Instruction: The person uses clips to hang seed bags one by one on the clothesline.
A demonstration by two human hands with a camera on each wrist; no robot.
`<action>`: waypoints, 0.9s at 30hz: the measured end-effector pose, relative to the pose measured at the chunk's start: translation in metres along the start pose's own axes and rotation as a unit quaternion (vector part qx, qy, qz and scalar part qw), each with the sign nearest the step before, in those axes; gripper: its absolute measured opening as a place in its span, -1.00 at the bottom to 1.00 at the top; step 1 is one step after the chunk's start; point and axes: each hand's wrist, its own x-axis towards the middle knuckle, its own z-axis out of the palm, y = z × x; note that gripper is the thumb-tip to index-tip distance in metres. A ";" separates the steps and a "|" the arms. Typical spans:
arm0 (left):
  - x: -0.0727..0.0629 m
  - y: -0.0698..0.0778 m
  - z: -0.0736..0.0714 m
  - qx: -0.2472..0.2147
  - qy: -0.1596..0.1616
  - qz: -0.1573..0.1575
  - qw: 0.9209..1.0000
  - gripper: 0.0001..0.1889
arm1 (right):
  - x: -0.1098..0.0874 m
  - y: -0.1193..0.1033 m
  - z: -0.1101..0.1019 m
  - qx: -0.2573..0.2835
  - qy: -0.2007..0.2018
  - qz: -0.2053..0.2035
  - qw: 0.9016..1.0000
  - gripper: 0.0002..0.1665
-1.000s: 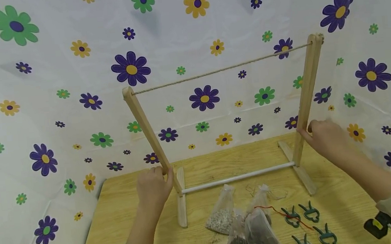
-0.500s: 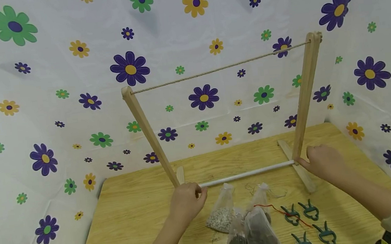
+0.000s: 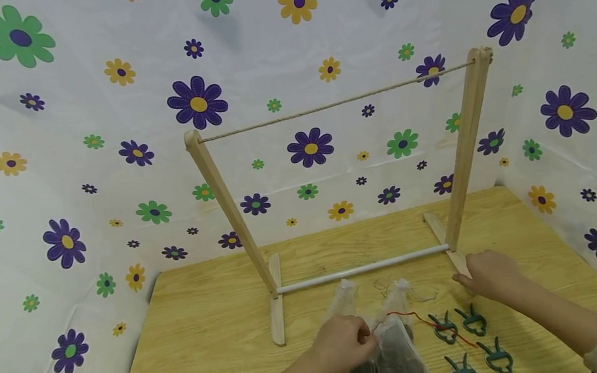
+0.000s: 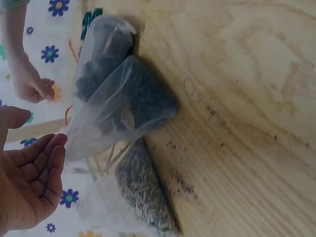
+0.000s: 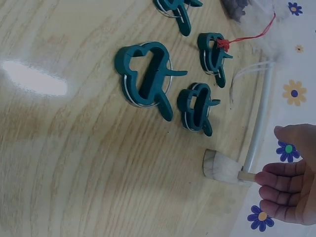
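Observation:
My left hand (image 3: 341, 345) is over the sheer drawstring bags, its fingers loosely bent and thumb apart. Its fingertips are close to the bag with dark lumps (image 3: 398, 355); whether they touch is unclear. Beside that lie a bag of dark grains (image 4: 148, 96) and a bag of pale grey pellets (image 4: 143, 190), partly hidden by the hand in the head view. My right hand (image 3: 498, 278), holding nothing, hovers by the right foot of a wooden stand (image 3: 466, 148). The stand has two posts, a twine line (image 3: 334, 107) on top and a white rod (image 3: 364, 268) below.
Several green spring clips (image 3: 472, 320) lie at front right, with a red cord (image 3: 433, 321) across one. A further sheer bag (image 3: 400, 296) sits behind the others. Dark crumbs (image 4: 185, 187) dot the wooden table (image 3: 184, 338). A flowered sheet (image 3: 265, 47) encloses the back and sides.
Both hands have left the stand's posts, sliding down them first. The left has moved right and toward me to the bags; the right has come down beside the foot. The stand stays in place.

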 end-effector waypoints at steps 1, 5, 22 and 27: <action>0.001 0.001 0.003 0.004 -0.004 0.006 1.000 -0.73 | -0.001 0.000 0.002 0.000 -0.008 -0.002 1.000 -0.48; 0.004 0.004 0.012 0.019 -0.011 0.014 1.000 -0.71 | -0.004 -0.002 0.007 0.014 -0.050 0.001 0.999 -0.46; 0.022 -0.004 0.033 -0.028 -0.056 -0.086 0.994 -0.64 | -0.001 -0.017 0.025 0.055 -0.228 0.045 0.971 -0.41; 0.024 -0.007 0.038 -0.098 -0.069 -0.070 0.990 -0.64 | 0.002 -0.018 0.024 0.070 -0.231 0.058 0.969 -0.47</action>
